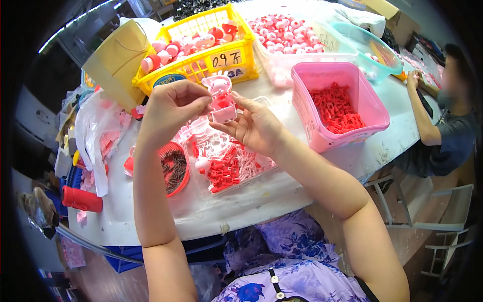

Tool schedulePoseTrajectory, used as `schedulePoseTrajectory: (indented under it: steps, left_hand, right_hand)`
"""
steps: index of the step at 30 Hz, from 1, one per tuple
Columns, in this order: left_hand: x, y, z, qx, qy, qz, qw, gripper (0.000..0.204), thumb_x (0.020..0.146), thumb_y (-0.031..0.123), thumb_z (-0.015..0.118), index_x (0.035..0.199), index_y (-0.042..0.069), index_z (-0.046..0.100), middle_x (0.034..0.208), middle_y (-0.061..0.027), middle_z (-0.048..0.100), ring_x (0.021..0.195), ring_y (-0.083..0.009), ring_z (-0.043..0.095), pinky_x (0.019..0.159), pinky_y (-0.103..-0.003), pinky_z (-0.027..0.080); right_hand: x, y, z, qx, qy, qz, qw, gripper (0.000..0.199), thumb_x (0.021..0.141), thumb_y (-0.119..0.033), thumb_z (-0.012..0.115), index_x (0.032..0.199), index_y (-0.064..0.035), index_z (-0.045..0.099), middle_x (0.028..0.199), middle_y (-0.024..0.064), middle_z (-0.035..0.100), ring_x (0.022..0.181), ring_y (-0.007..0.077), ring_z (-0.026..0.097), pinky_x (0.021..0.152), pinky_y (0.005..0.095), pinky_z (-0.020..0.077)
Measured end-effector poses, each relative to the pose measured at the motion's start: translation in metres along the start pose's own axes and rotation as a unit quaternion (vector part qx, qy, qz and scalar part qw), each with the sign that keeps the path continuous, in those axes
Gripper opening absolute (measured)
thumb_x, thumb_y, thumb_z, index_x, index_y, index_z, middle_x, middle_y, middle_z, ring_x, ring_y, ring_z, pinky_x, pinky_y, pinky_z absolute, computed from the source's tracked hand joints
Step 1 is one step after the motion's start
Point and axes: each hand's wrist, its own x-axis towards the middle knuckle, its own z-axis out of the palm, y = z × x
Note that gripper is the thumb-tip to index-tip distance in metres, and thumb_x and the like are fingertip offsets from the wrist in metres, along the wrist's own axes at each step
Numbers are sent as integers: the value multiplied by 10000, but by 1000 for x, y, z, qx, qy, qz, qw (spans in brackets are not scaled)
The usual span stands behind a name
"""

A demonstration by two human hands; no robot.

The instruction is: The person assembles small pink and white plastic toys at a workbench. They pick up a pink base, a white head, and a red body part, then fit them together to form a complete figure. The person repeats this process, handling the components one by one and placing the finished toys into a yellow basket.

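My right hand [254,126] grips an open pink plastic toy shell [224,111] between thumb and fingers, above the table's middle. Inside the shell sits a small red part. Close to its left side, my left hand [173,108] is closed in a pinch; what its fingertips hold, if anything, is too small to name. Below both hands lies a clear plastic tray [246,187] with red clip-like parts [225,173] and pale pink and white parts. Left of that tray stands a round red basket [187,176] of dark metal pieces, probably springs or screws.
A yellow basket [246,53] of red and pink toys stands at the back, beside a beige bucket [113,60]. To the right are a clear bin [279,63] of round pieces and a pink bin [339,138] of red parts. Another person [437,131] sits far right.
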Motion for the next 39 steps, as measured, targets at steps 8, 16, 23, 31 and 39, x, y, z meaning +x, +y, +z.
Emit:
schedulePoseTrajectory:
  steps: [8,16,23,31,39]
  left_hand:
    - [10,-12,28,85,90,75,989,150,868,43,626,1000,-9,676,808,-24,667,702,-44,592,613,-185,463]
    - [10,-12,33,124,80,77,986,162,838,24,644,989,-21,680,904,-70,672,805,-113,652,744,-241,517]
    - [9,-14,29,131,100,90,982,171,822,14,658,988,-18,681,883,-56,669,808,-93,630,737,-232,504]
    - [20,-22,39,144,100,129,976,128,827,17,659,944,-31,681,817,-52,608,746,-104,590,693,-223,470]
    - [26,-32,39,181,124,156,963,128,798,57,697,911,-2,705,771,-24,514,686,-98,465,609,-220,375]
  right_hand:
    - [-1,3,-4,-23,-20,15,999,337,979,-277,474,1187,-13,482,1046,129,598,948,221,633,913,392,533]
    - [0,6,-2,-30,-30,-13,999,304,982,-287,475,1180,-57,496,1046,94,579,935,190,622,894,360,538]
    - [4,10,-5,-11,-42,-16,999,298,986,-294,463,1171,-65,508,1047,82,576,950,193,613,885,379,533]
    - [6,6,-13,-15,-69,-41,997,294,992,-316,438,1157,-85,514,1032,62,578,925,180,612,850,354,536]
    - [10,5,-22,-3,-86,-57,995,337,979,-313,478,1202,-62,510,1087,97,602,950,199,629,930,397,511]
